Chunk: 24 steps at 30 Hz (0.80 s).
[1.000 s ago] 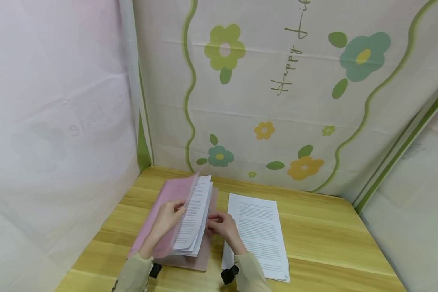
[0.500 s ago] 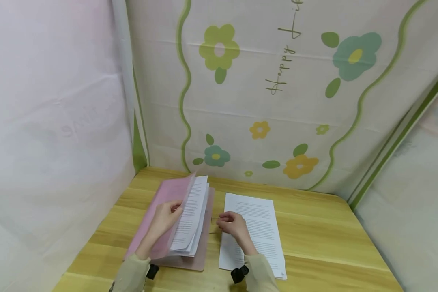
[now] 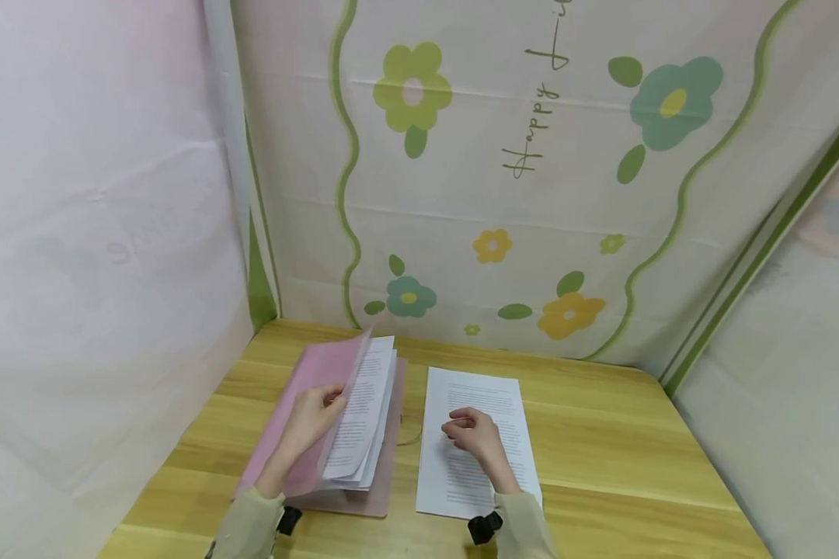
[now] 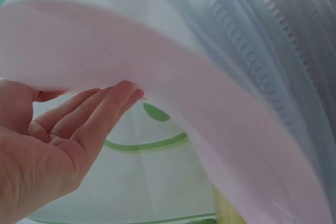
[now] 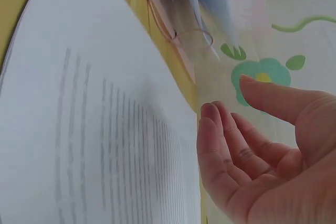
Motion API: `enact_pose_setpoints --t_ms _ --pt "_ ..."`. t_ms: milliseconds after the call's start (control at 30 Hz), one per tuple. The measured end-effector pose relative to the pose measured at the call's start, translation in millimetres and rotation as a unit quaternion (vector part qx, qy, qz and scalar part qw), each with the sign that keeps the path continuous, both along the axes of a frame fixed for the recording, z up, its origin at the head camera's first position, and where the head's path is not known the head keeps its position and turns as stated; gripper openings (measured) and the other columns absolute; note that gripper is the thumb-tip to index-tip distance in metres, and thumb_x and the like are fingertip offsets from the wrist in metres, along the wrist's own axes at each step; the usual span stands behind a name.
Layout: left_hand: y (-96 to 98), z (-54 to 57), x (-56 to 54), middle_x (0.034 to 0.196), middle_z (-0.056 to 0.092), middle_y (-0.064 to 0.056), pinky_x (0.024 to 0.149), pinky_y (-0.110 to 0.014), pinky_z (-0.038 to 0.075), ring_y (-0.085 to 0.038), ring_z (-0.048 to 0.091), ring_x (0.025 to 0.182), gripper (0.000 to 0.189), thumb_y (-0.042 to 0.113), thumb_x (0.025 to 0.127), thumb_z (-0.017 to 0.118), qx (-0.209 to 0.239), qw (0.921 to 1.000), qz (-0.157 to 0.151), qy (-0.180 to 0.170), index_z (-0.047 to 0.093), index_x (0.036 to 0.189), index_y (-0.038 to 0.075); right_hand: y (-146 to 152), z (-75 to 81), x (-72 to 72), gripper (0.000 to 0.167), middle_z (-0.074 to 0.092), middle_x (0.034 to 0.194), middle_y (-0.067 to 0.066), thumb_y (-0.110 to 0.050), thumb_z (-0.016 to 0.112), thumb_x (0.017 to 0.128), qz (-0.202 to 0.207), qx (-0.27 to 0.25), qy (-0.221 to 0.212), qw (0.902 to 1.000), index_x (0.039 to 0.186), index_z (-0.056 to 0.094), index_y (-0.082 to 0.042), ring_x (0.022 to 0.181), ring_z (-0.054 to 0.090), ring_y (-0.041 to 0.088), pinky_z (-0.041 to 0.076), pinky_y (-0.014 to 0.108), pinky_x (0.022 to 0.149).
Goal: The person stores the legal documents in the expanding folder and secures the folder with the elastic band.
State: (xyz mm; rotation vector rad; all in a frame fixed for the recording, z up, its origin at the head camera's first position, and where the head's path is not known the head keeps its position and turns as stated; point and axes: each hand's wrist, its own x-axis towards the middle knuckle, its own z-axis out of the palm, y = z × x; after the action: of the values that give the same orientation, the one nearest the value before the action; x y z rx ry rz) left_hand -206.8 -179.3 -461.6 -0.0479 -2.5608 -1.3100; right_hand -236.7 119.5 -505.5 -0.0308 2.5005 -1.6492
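Note:
On the left of the table in the head view lies a pink folder (image 3: 325, 365) with its front cover partly lifted. Printed sheets (image 3: 365, 411) in clear sleeves show beneath that cover. My left hand (image 3: 313, 418) pinches the cover's free edge; the left wrist view shows its fingers (image 4: 100, 114) against the pink plastic. A stack of printed paper (image 3: 436, 466) lies to the folder's right. Over this paper hovers my right hand (image 3: 481, 439), fingers loosely bent, holding nothing. A thin elastic cord (image 5: 170, 38) loops out from the folder's right edge in the right wrist view.
The wooden table (image 3: 601, 442) extends to the right of the paper. A fabric backdrop (image 3: 454, 186) with printed flowers rises behind it, and pale fabric walls stand at both sides.
My right hand has moved away from the folder's right edge, rightward over the paper stack, and the thin cord now hangs loose. My left hand keeps its pinch on the cover.

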Motion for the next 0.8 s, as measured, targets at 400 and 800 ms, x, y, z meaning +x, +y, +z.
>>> enact_pose_setpoints --t_ms 400,800 --pt "1.5 0.4 -1.3 0.108 0.075 -0.019 0.076 -0.027 0.057 -0.025 0.072 0.097 0.030 0.006 0.088 0.061 -0.002 1.0000 0.000 -0.005 0.072 0.115 -0.004 35 -9.1 1.1 0.040 0.072 0.102 0.018 -0.016 0.074 0.085 -0.053 0.062 0.000 0.9967 0.117 0.064 0.006 0.083 0.071 0.017 0.061 0.035 0.072" --pt "2.7 2.0 1.0 0.103 0.076 -0.018 0.072 -0.021 0.054 -0.023 0.072 0.091 0.028 0.004 0.087 0.062 -0.002 1.0000 -0.001 0.002 0.073 0.112 -0.003 62 -14.6 10.4 0.040 0.070 0.097 0.018 -0.016 0.076 0.082 -0.061 0.119 0.023 0.9907 0.111 0.064 0.007 0.083 0.065 0.019 0.053 0.029 0.063"
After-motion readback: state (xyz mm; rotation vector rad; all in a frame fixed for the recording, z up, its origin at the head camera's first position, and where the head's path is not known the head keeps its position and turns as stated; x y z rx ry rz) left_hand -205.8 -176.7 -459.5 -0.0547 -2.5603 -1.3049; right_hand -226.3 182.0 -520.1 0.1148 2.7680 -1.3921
